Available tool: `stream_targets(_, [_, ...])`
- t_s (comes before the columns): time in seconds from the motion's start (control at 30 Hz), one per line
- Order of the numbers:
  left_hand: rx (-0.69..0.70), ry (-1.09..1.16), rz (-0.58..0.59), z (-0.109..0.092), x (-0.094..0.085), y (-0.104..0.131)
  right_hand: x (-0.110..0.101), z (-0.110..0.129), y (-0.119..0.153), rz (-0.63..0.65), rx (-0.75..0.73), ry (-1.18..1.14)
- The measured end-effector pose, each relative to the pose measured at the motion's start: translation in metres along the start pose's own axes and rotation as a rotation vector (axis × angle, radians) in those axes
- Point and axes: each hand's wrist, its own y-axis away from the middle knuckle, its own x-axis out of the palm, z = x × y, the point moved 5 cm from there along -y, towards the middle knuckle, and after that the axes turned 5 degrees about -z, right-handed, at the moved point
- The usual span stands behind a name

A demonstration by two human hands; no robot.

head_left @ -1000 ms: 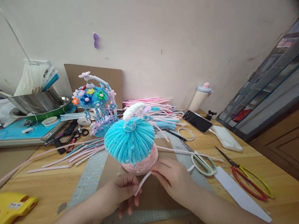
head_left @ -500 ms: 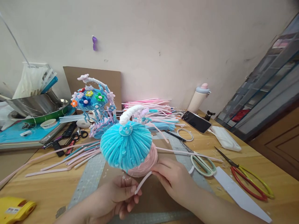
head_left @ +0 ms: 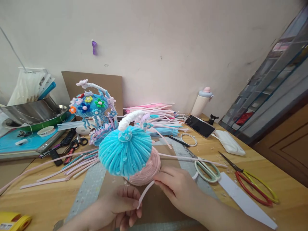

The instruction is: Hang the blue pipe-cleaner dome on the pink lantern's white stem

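Observation:
A pale pink pipe cleaner [head_left: 145, 193] bends between my hands. Its near end is pinched by my left hand [head_left: 120, 205], thumb against curled fingers. My right hand [head_left: 176, 187] grips it higher up, beside the coiled pink base [head_left: 155, 170]. Above that base hangs a ribbed blue dome [head_left: 125, 154] with clear beads, under a curved white stem [head_left: 131, 119]. The dome covers part of the base. Behind to the left stands a similar blue piece [head_left: 96, 106], decorated with coloured flowers.
Green-handled scissors [head_left: 208, 171] and red-and-yellow-handled scissors [head_left: 255, 189] lie at right, near a phone [head_left: 199, 126] and a bottle [head_left: 201, 102]. Loose pipe cleaners [head_left: 79, 163] spread at left; more are piled at the back. A yellow tool [head_left: 14, 221] sits front left, a metal bowl [head_left: 31, 112] behind.
The whole scene has shifted slightly left and mostly a little down in view. Both hands keep their hold on the pipe cleaner, with the left hand slightly lower.

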Motion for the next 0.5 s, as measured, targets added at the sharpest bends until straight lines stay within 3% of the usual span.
stream_targets(0.27, [-0.056, -0.051, -0.026, 0.004, -0.003, -0.005, -0.002, 0.001, 0.003, 0.018, -0.076, 0.112])
stream_targets(0.5, [-0.008, -0.206, -0.062, 0.014, -0.009, -0.014, -0.008, 0.010, 0.004, 0.066, -0.136, 0.209])
